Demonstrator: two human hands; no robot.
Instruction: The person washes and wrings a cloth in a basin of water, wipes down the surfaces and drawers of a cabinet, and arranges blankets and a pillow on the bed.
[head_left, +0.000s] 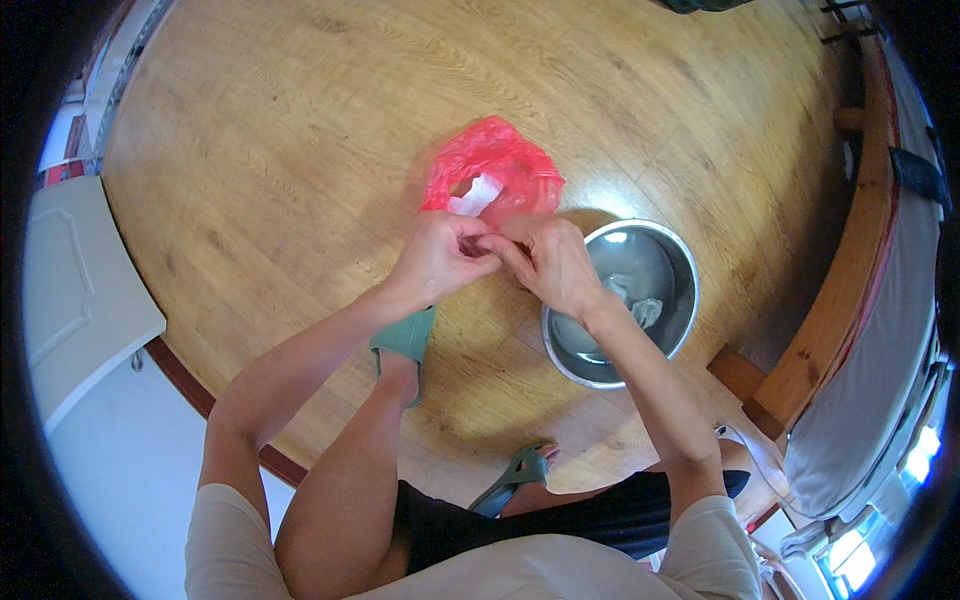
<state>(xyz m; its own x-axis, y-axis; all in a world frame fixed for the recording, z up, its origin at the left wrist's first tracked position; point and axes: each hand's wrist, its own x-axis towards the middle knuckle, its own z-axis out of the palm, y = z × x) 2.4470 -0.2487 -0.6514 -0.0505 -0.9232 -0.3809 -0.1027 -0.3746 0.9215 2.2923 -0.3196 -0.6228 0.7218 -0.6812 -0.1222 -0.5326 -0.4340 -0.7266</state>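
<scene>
My left hand (446, 255) and my right hand (551, 259) meet in front of me, thumbs and fingers pinched close together. Whether a small thing sits between the fingertips is hidden. Just past them, a crumpled red plastic bag (502, 142) lies on the floor with its mouth open. White paper or tissue (478, 195) shows at the bag's mouth. Beside my right wrist stands a round stainless steel basin (694, 277), partly covered by my forearm. In it are what looks like water and a pale, translucent piece (646, 311) that I cannot identify.
Wood-plank flooring (300, 150) spreads around me. My feet wear green slippers (405, 337). On the right runs a wooden bed frame (840, 300) with grey bedding (862, 397); a white cable (757, 450) hangs near its corner. A white cabinet door (82, 277) is at left.
</scene>
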